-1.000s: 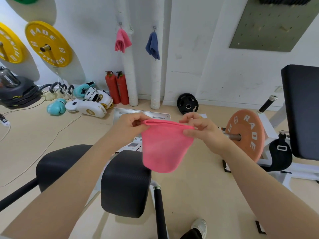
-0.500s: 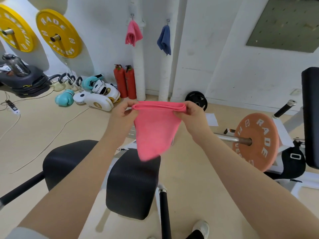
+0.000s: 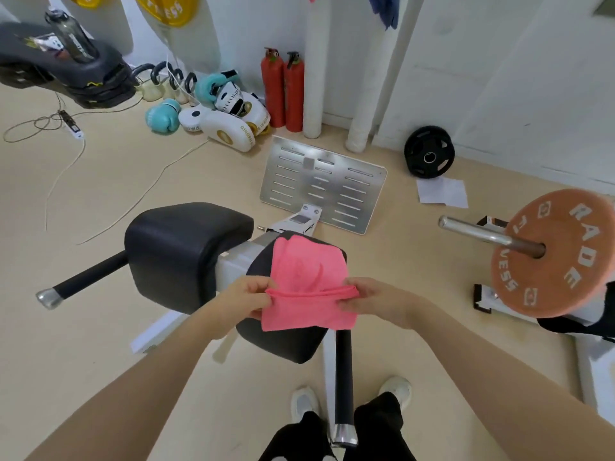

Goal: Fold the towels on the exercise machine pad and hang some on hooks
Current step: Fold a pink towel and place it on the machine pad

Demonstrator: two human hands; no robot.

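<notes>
Two hands, left hand (image 3: 244, 299) and right hand (image 3: 372, 302), pinch a pink towel (image 3: 307, 287) over the black pad (image 3: 286, 341), beside an orange weight plate (image 3: 559, 254).

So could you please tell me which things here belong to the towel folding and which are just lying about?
In the job:
pink towel
left hand
right hand
right-side black pad
blue towel hanging on the wall

Lying about:
boxing gloves
fire extinguishers
orange weight plate
metal footplate
</notes>
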